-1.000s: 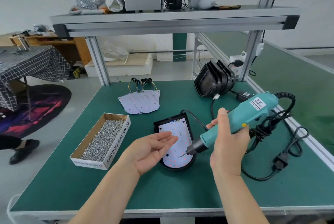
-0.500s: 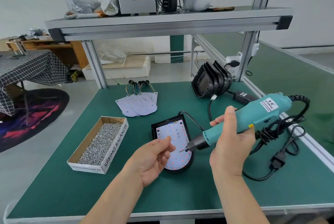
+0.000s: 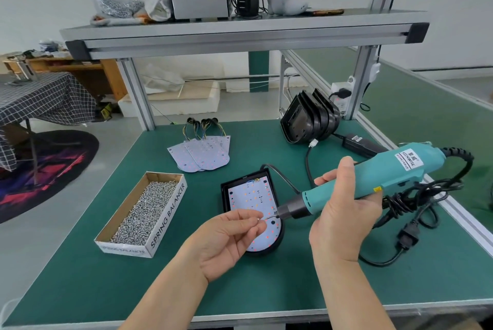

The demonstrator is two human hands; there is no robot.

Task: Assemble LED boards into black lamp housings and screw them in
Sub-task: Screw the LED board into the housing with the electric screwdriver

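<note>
our left hand (image 3: 226, 241), flat and open a second ago, has curled to pinch a screw (image 3: 258, 219), and we have brought it against the bit (image 3: 270, 216) of the screwdriver (image 3: 373, 177).

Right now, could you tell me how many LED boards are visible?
4 LED boards: one in the black housing, three overlapping in a fan behind it; more may lie hidden underneath.
</note>
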